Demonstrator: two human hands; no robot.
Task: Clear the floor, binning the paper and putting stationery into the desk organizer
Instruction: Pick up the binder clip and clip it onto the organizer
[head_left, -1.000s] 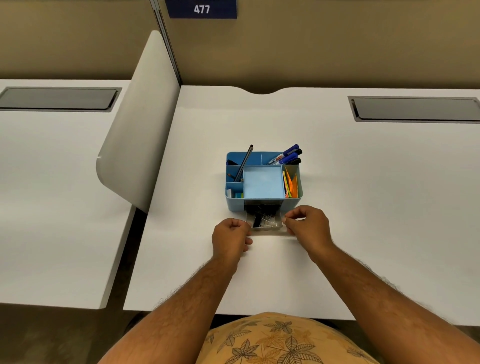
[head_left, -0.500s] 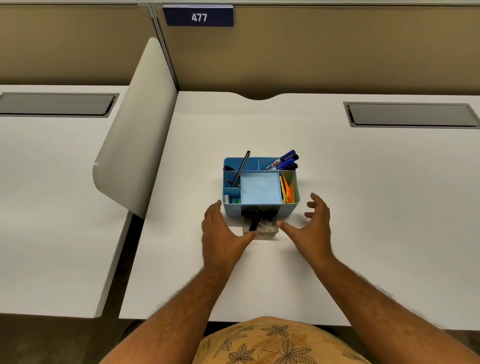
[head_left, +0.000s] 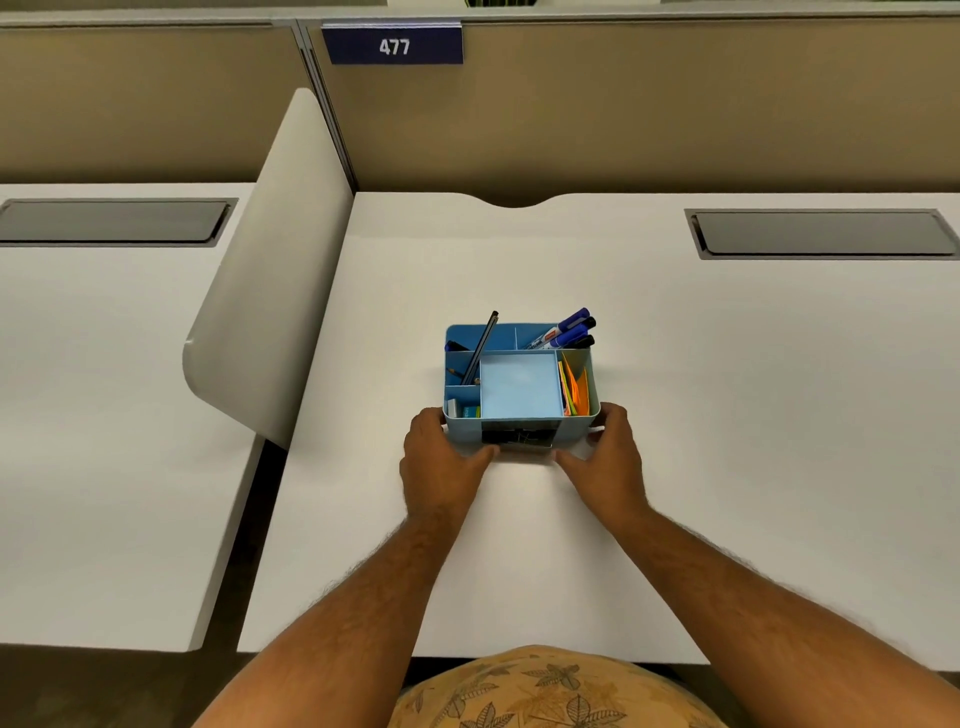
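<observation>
A light blue desk organizer stands on the white desk. It holds blue markers, a dark pen, a blue note pad, orange and yellow sticky flags and an eraser. Its clear front drawer with black binder clips sits pushed in. My left hand grips the organizer's front left corner. At the front right corner my right hand grips it, thumbs of both against the drawer front.
A curved white divider panel stands left of the desk, with a second white desk beyond it. Grey cable flaps lie at the back. A beige partition with a label reading 477 closes the rear.
The drawer was pulled out with both hands pinching it; the hands opened, moved forward, and now clasp the organizer's front corners with the drawer pushed in.
</observation>
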